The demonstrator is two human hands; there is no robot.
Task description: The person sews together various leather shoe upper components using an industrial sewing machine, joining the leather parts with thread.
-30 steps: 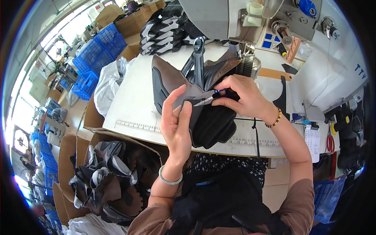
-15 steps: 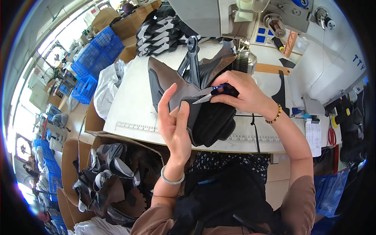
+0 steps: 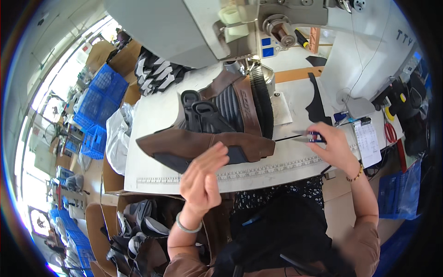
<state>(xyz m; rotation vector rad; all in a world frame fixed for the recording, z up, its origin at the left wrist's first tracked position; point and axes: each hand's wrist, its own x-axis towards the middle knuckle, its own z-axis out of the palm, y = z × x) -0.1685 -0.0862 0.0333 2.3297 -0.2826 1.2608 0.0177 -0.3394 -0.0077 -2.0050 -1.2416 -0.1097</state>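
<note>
A brown and black shoe upper (image 3: 191,139) lies on its side on the white sewing table (image 3: 295,161). Black loops of strap or lace (image 3: 207,114) rise from its middle, and its far part reaches under the machine head. My left hand (image 3: 203,182) is at the near edge of the upper, its fingers loosely extended and its thumb apart, holding nothing I can see; whether it touches the upper I cannot tell. To the right, my right hand (image 3: 330,144) grips thread snips (image 3: 314,137) with dark blue handles. Their blades point left toward the upper's heel-side end, apart from it.
The sewing machine (image 3: 235,27) overhangs the table's far side. Black cut pieces (image 3: 317,99), a clipboard (image 3: 368,143) and red-handled scissors (image 3: 390,133) lie at right. Striped pieces (image 3: 159,71) are stacked far left. A cardboard box (image 3: 99,224) of uppers stands below left.
The upper has gone from being tilted up by my hands to lying across the table. My right hand has moved away to the right with the snips; my left has come off the upper's face.
</note>
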